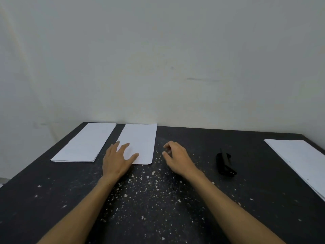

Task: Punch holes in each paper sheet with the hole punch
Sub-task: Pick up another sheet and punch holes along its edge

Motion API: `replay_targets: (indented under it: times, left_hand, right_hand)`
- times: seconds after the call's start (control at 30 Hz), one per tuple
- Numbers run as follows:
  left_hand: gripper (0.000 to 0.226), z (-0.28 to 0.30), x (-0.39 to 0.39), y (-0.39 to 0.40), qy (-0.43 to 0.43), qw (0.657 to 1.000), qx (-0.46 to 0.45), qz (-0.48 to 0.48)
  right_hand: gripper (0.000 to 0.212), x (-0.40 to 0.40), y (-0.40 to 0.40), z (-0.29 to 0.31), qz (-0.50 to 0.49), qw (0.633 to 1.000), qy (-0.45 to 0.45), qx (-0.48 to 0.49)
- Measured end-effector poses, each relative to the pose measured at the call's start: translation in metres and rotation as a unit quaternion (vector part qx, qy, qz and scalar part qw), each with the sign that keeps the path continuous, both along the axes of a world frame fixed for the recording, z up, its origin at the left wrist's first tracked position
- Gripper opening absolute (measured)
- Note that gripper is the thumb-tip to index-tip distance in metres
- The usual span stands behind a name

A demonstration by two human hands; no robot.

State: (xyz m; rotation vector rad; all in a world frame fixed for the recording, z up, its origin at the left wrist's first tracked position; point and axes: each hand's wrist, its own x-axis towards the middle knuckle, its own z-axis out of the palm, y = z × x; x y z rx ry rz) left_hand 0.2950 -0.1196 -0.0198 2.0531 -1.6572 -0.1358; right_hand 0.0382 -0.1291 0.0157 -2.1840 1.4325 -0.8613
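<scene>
Across the middle of the frame our left hand lies spread flat, fingers on the near left corner of a single sheet. Our right hand hovers just right of that sheet, fingers loosely curled, holding nothing. Right of it, the black hole punch rests untouched on the dark table. A stack of paper sits at centre left, another stack at the right edge. White flecks litter the table, so we judge some punching done; how many sheets remain, we cannot tell.
</scene>
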Motion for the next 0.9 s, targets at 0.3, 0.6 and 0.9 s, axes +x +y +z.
replay_targets:
  times: [0.3, 0.6, 0.9]
  left_hand:
    - [0.061, -0.022, 0.015, -0.013, -0.025, 1.000, 0.000, 0.010]
    - [0.059, -0.020, 0.010, -0.011, -0.030, 0.999, -0.006, 0.019]
    - [0.059, -0.015, 0.009, -0.007, -0.019, 1.000, 0.003, 0.019]
  right_hand:
    - [0.045, 0.082, -0.037, 0.009, -0.079, 0.974, -0.042, 0.209]
    - [0.044, 0.108, -0.062, 0.018, -0.140, 0.928, -0.143, 0.314]
    - [0.064, 0.119, -0.063, 0.023, -0.149, 0.907, -0.193, 0.343]
